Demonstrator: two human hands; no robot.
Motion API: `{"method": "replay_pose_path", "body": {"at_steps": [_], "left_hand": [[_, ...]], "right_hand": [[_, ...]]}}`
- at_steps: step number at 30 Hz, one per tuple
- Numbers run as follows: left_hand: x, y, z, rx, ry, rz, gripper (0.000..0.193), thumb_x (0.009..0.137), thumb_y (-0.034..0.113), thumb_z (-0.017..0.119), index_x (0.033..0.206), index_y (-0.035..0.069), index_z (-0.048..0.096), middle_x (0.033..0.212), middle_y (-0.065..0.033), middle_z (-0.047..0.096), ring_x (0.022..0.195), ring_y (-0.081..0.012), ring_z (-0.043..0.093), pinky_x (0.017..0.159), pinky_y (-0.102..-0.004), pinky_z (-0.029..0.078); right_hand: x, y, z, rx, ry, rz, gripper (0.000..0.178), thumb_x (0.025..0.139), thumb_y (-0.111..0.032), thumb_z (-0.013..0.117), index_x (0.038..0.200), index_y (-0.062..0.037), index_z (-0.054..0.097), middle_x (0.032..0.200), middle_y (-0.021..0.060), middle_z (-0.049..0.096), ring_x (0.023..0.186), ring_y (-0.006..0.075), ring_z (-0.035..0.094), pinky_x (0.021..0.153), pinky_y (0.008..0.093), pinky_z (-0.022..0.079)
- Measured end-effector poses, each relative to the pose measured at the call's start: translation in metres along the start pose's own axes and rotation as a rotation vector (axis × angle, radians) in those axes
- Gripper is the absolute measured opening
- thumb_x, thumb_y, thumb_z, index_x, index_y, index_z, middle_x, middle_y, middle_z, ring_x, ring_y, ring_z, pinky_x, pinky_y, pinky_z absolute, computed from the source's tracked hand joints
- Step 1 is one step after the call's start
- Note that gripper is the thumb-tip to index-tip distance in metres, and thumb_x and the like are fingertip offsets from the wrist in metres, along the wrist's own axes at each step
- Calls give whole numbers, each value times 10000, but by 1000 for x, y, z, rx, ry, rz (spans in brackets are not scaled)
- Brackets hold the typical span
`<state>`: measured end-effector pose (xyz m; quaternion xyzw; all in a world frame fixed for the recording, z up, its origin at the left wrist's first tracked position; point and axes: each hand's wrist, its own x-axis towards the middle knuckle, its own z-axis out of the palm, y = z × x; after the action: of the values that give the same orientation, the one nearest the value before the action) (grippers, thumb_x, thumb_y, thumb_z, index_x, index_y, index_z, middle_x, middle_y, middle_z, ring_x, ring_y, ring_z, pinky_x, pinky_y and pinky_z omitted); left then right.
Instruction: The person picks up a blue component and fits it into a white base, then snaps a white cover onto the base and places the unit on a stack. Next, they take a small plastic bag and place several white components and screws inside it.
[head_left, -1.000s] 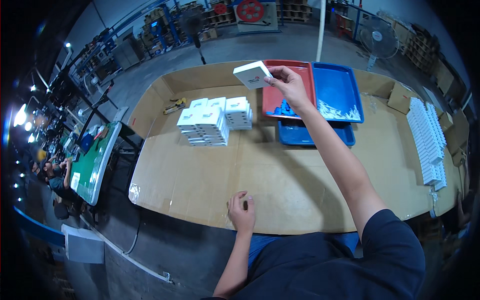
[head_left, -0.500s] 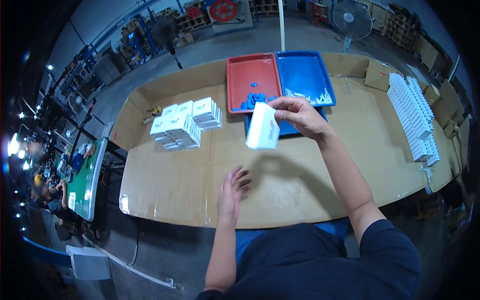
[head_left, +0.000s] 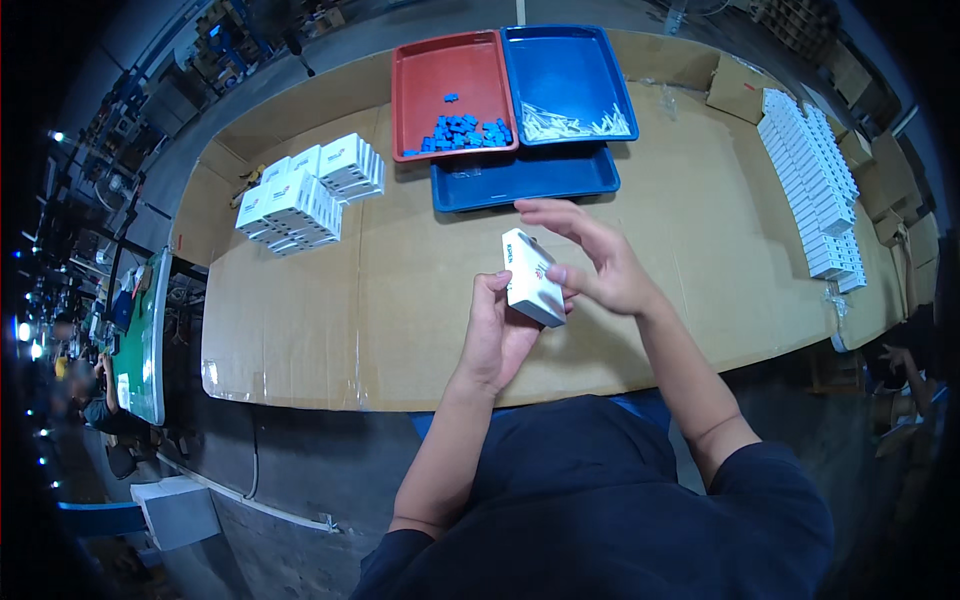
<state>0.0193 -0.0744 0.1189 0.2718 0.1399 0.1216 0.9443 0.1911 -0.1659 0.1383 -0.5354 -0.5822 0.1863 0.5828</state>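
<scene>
A small white box is held upright above the cardboard-covered table, close to my chest. My left hand grips it from below and the left side. My right hand touches its right edge with the thumb, the other fingers spread above it. Both forearms rise from the lower edge.
A stack of white boxes stands at the back left. A red tray with small blue parts, a blue tray with pale parts and a lower blue tray sit at the back. A long row of white boxes lines the right side.
My right hand brought the white box down from high over the trays to my chest. My left hand lifted off the table and took hold of it.
</scene>
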Motion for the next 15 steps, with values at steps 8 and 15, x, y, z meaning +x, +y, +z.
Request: {"method": "replay_pose_path", "body": {"at_steps": [8, 15], "left_hand": [[6, -22, 12, 56, 72, 18, 589, 1050, 424, 340, 1430, -12, 451, 1303, -171, 594, 1238, -299, 600, 1092, -448, 476], [9, -26, 5, 57, 156, -67, 624, 1087, 601, 367, 1445, 103, 483, 1317, -91, 601, 1243, -227, 597, 1014, -391, 528]], "right_hand": [[-42, 9, 23, -328, 172, -186, 625, 832, -308, 794, 1357, -12, 631, 1395, 241, 599, 1202, 410, 635, 965, 442, 545], [-48, 32, 30, -493, 145, -267, 648, 865, -440, 758, 1298, 31, 651, 1353, 271, 617, 1165, 427, 633, 978, 474, 525]]}}
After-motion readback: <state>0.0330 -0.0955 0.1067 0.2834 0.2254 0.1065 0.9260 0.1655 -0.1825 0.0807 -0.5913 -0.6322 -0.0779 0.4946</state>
